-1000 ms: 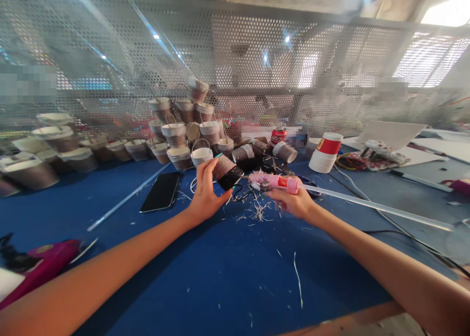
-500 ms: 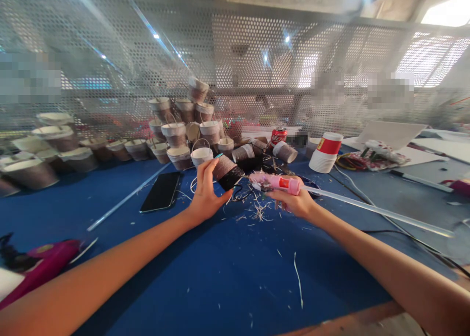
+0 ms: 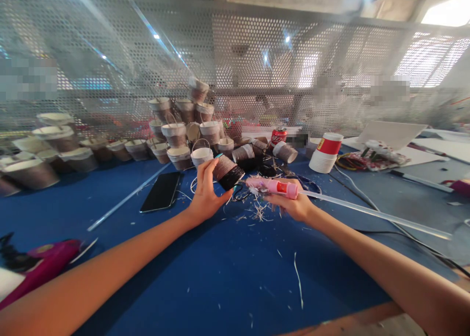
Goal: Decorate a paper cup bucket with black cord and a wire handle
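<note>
My left hand [image 3: 208,193] is closed around a small cup [image 3: 226,172] wrapped in brown cord, with a black band round the end that faces my right hand. The cup lies tilted in my fingers. My right hand [image 3: 293,203] grips a pink hot glue gun [image 3: 273,186], and a long clear glue stick [image 3: 374,213] juts out of its back to the right. The gun's nozzle is at the black band; whether it touches I cannot tell. Glue strings and scraps cling to the gun's front. Below it, a heap of white glue threads [image 3: 260,211] lies on the blue tabletop.
Brown-wrapped cups with handles [image 3: 174,132] are stacked at the back left. A phone [image 3: 160,192] and a loose glue stick [image 3: 127,199] lie left of my hands. Behind stand a red can [image 3: 279,136] and a stack of paper cups [image 3: 325,153]. Cables [image 3: 407,243] run along the right.
My right hand has shifted the glue gun slightly left, its nozzle nearer the black band. The glue stick's far end has moved with it. My left hand and the cup stay nearly still.
</note>
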{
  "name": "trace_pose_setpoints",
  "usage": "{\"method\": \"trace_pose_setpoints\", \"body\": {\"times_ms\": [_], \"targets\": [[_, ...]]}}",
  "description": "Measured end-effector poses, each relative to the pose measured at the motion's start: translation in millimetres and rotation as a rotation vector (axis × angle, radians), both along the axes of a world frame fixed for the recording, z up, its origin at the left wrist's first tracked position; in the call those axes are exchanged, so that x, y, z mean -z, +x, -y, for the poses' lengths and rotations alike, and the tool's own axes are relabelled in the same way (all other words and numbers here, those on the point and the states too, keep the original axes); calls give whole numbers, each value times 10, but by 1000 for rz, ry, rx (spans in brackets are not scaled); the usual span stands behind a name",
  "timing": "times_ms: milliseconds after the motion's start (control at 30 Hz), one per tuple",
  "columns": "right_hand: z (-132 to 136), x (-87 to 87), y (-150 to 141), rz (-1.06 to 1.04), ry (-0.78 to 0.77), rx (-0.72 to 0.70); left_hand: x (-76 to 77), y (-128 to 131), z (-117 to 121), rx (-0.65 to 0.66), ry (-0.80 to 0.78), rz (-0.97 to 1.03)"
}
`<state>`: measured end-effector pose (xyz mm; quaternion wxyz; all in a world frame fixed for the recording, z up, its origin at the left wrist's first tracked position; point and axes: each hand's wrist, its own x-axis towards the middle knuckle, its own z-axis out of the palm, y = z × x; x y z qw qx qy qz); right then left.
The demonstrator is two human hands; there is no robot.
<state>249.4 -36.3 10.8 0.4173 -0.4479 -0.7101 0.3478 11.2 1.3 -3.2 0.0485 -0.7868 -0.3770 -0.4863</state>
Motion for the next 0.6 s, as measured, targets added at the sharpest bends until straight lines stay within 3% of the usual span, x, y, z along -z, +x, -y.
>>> {"method": "trace_pose_setpoints", "body": {"times_ms": [267, 600], "targets": [[-38, 22, -2, -43, -1, 93, 1, -11, -6, -6, -5, -4], [-50, 28, 39, 47, 70, 59, 13, -13, -14, 5, 5, -10]]}}
